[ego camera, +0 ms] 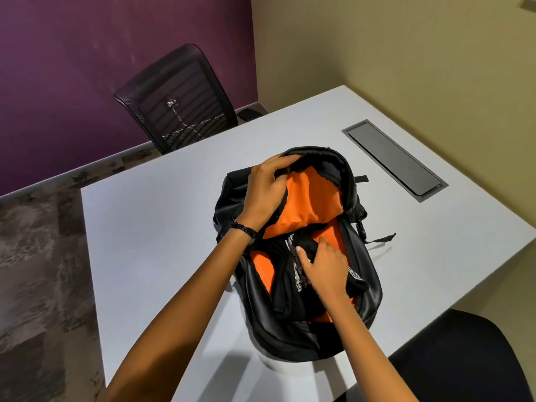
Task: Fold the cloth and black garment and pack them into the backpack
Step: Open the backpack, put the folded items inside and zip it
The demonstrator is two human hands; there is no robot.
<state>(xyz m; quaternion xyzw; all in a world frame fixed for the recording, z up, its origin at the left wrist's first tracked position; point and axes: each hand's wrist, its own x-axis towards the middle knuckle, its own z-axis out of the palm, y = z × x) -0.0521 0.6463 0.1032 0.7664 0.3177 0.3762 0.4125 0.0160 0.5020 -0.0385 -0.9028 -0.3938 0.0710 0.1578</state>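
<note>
A black chair seat point(464, 358) sits nearest, at the worktop's point(162, 227) edge. On the worktop lies the black backpack point(365, 288), unzipped to show its orange lining point(313, 198). The black garment point(285, 288) lies folded inside the main compartment, and the right hand point(324, 271) presses on it with fingers spread nearly flat. Farther back, the left hand point(264, 190), a bracelet point(245, 230) at its wrist, grips the raised flap's edge. Beyond are a cable hatch point(394, 159) and a mesh chair point(177, 97).

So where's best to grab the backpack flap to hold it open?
Pinch the flap rim from the left, where the left hand grips it: the flap is soft and lifted, and the right hand on the black garment occupies the opening.
</note>
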